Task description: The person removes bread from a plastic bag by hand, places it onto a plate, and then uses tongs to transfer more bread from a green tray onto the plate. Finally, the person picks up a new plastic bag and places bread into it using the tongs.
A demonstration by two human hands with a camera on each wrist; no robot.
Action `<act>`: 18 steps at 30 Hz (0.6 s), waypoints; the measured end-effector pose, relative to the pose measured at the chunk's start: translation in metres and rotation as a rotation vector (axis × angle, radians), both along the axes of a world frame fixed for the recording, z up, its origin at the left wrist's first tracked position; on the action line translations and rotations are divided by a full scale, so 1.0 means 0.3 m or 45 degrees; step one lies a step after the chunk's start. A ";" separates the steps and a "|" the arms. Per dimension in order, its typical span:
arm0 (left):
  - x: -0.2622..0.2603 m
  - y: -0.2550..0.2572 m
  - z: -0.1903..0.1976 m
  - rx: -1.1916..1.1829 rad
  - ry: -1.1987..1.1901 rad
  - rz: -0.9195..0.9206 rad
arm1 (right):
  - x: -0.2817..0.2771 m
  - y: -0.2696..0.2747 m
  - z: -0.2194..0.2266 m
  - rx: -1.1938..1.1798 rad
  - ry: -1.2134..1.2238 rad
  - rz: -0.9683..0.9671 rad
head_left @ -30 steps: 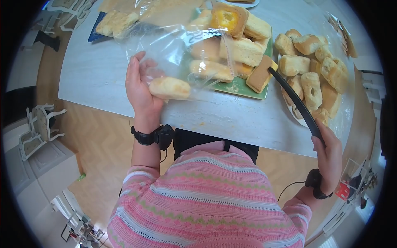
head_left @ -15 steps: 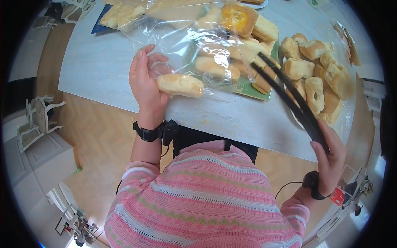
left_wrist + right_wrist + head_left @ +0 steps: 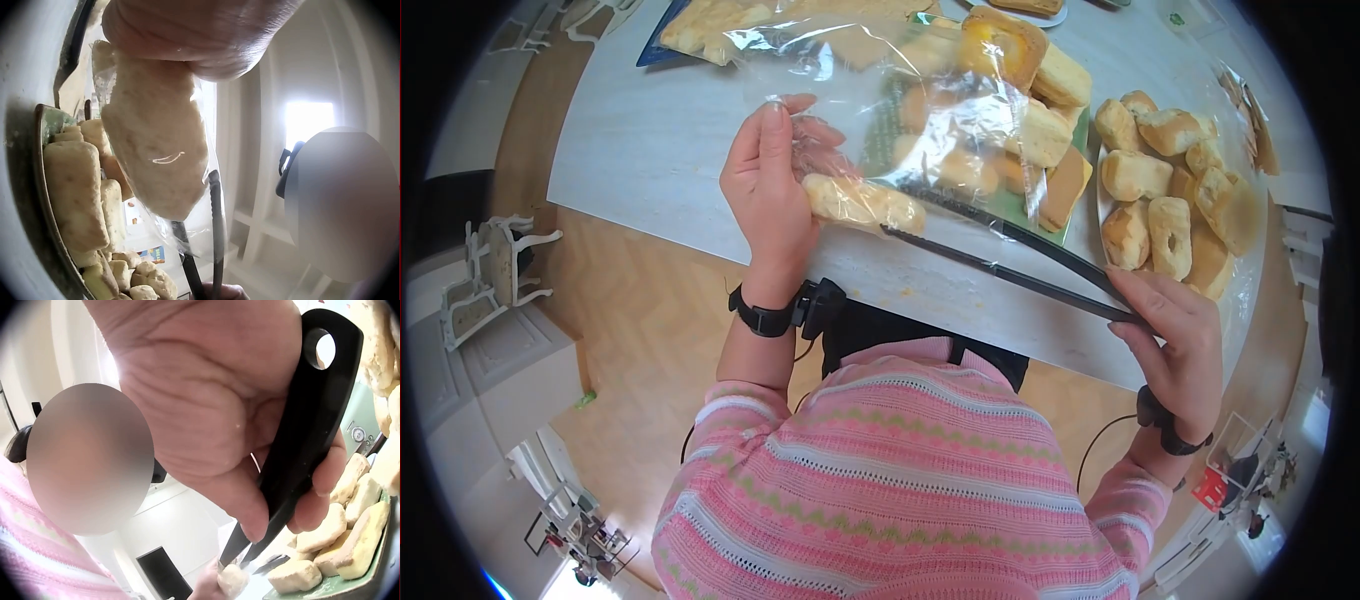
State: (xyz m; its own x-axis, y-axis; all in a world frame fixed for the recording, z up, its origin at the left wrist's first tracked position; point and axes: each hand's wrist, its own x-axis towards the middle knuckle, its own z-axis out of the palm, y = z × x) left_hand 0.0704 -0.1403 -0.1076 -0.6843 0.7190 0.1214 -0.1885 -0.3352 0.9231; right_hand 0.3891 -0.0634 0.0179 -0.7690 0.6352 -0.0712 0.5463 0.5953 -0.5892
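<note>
The left hand (image 3: 775, 190) holds a clear plastic bag (image 3: 840, 60), its fingers curled round the bag and a pale bread roll (image 3: 865, 203) at the bag's lower edge. In the left wrist view the roll (image 3: 156, 137) shows through the film below the hand (image 3: 200, 31). The right hand (image 3: 1175, 345) grips black tongs (image 3: 1040, 285) between thumb and fingers. Both tong tips reach the right end of the roll, one on each side. In the right wrist view the tongs' handle (image 3: 312, 412) lies across the hand (image 3: 200, 394).
Behind the bag a green plate (image 3: 1083, 135) bears several breads. At the right a pile of rolls (image 3: 1135, 175) sits beside clear plastic. More flat bread (image 3: 710, 28) lies on a blue tray (image 3: 658, 40) at the back left. The table's front edge runs close to the person.
The tongs have swung left from the green plate to the roll at the left hand. The left hand, bag and roll have shifted slightly right.
</note>
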 end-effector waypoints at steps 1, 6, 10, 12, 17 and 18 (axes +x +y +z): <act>0.000 0.000 0.000 -0.001 0.000 0.002 | -0.006 0.000 0.002 0.027 -0.013 0.026; 0.014 -0.003 0.011 -0.068 0.063 -0.020 | -0.034 0.005 -0.010 0.161 -0.061 0.087; 0.038 -0.001 0.025 -0.088 0.023 -0.033 | -0.070 -0.004 -0.040 0.205 -0.038 0.134; 0.028 -0.010 0.029 -0.082 -0.042 -0.090 | -0.077 -0.009 -0.048 0.227 -0.017 0.116; 0.012 -0.009 0.013 -0.081 -0.147 -0.080 | -0.037 0.015 -0.065 -0.007 0.065 -0.028; 0.006 -0.013 0.006 -0.068 -0.176 -0.104 | -0.024 0.022 -0.074 -0.005 0.066 -0.032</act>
